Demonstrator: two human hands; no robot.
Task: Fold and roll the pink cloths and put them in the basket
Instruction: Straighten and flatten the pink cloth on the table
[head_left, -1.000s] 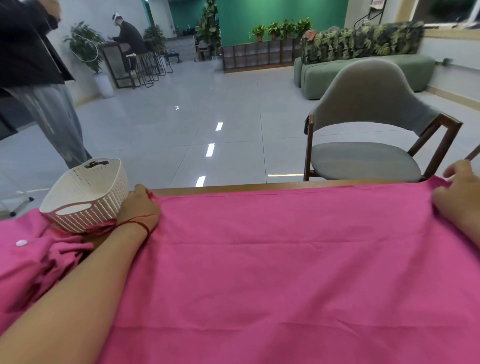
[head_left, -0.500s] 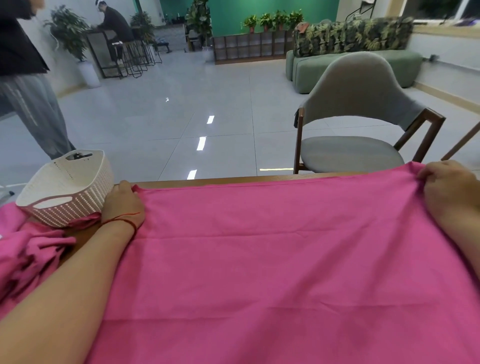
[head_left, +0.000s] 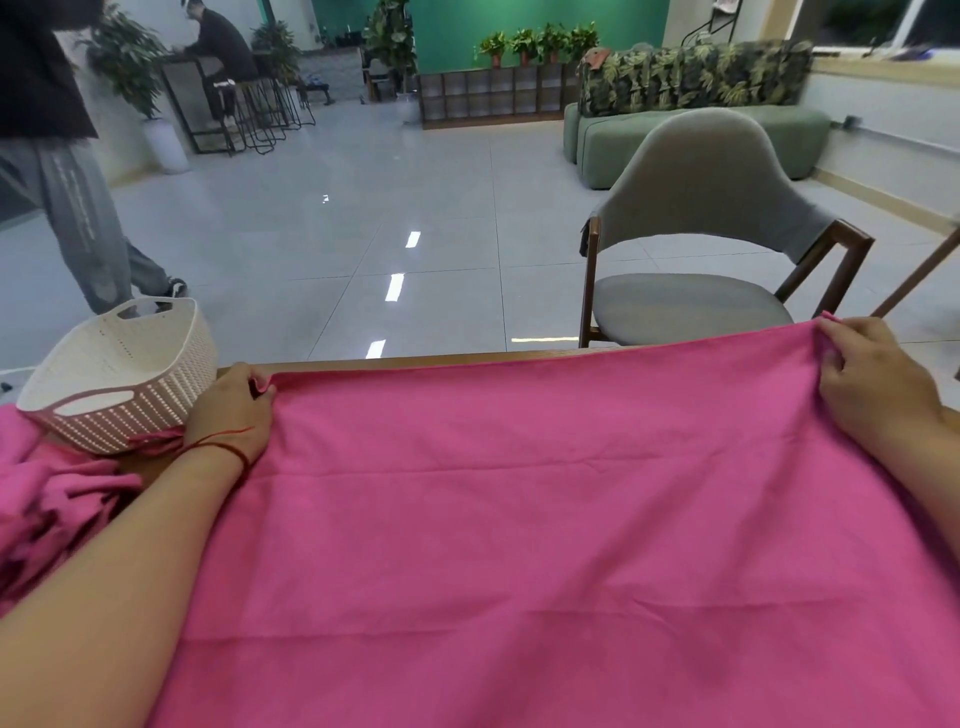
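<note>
At the table's left edge a heap of crumpled pink cloths (head_left: 47, 499) lies loose, and just beyond it a white woven basket (head_left: 119, 384) sits near the far left corner, tilted on a fold of pink fabric. Behind it a person in grey trousers (head_left: 78, 208) stands on the floor; the pale print down the leg is too blurred to read. The left hand (head_left: 234, 410), a red string (head_left: 228, 447) round its wrist, pinches the far left corner of the spread pink cloth (head_left: 545, 519), touching the basket's side. The cloth covers the wooden table (head_left: 415, 358) almost to its far edge. The right hand (head_left: 872, 379) grips the far right corner, lifted slightly, in front of a grey chair (head_left: 701, 208).
</note>
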